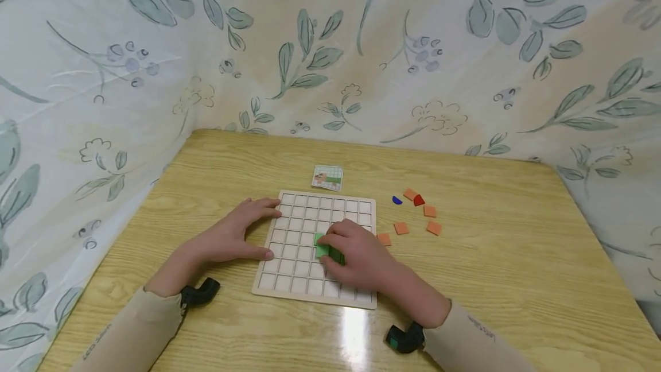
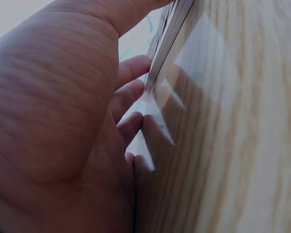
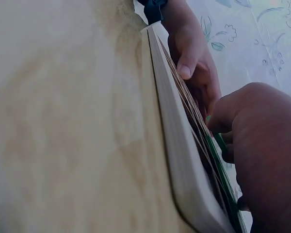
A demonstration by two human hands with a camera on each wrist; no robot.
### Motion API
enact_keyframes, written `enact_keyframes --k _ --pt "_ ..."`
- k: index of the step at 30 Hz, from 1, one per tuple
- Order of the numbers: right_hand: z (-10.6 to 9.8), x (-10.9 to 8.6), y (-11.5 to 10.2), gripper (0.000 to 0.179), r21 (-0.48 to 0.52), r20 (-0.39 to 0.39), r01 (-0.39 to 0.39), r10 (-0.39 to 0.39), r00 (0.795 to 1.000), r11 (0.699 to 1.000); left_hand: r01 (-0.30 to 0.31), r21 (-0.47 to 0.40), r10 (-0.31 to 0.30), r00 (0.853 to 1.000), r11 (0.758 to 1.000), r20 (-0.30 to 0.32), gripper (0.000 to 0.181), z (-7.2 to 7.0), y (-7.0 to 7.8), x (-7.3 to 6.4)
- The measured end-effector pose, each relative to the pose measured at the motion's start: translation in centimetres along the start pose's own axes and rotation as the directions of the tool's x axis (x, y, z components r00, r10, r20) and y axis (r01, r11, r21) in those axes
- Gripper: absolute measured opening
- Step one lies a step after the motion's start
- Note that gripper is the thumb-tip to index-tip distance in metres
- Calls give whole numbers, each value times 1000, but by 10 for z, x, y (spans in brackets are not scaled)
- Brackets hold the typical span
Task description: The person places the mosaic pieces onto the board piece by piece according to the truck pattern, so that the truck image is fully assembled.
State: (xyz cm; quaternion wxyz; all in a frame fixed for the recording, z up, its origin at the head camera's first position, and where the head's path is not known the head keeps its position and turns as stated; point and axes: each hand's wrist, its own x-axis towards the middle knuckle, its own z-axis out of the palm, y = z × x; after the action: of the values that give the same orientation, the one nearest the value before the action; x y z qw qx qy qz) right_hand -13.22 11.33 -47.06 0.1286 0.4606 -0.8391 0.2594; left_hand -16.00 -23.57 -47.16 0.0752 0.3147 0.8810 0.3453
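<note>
Two edges of a square board point forward, left fingers spread, right fingers pinching a green tile.

This looks like a small screened-off nook — leaf-and-flower printed sheeting rises behind and along both sides of a wood-grain table. Whether it stands in a home or a workplace cannot be told from these views.

Green tiles half-hidden; sleeve lettering illegible
</note>
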Motion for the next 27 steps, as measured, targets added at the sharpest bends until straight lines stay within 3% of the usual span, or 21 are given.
enact_keyframes --k 9,27 --pt "5 1 -3 25 -27 49 11 -9 999 1000 14 -9 -14 1000 1000 16 88 -3 3 0" --pt "5 0 0 23 -21 52 -2 3 999 1000 14 -9 -13 1000 1000 18 88 -4 6 -1"
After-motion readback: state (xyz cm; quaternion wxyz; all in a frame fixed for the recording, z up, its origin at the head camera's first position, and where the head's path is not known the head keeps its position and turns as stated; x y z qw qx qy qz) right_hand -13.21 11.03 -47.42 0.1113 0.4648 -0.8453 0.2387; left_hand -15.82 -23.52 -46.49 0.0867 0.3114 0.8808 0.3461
